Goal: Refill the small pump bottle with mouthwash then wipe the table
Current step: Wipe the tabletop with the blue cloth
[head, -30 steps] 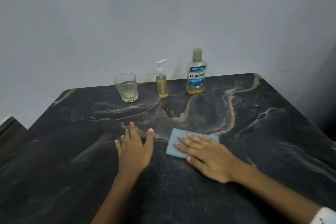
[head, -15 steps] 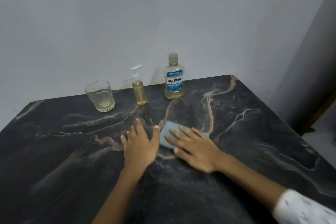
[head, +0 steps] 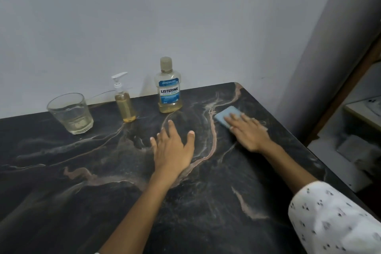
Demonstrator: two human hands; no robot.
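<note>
Cloth (head: 226, 116), light blue and folded flat, lies near the far right corner of the table (head: 82, 192), and the right hand (head: 248, 133) presses on it with straight fingers laid flat; the fingers are not curled round it. The near part of the cloth is hidden under this hand. The left hand (head: 174, 150) rests palm down on the bare dark marbled top, near the middle, with its fingers straight and spread and holding nothing. The two hands are well apart.

Along the far edge, close to the grey wall (head: 144, 16), three things stand upright in a row. The small pump bottle (head: 124, 107) is in the middle; it has a white pump head and is filled with yellow liquid nearly to the neck. To its right stands the mouthwash bottle (head: 169, 88), with its cap on and only a low layer of yellow liquid at its bottom. To the left of the pump bottle stands a clear glass (head: 71, 113) with some pale liquid in it. A white patterned sleeve (head: 329, 218) covers the right upper arm at the near right.
</note>
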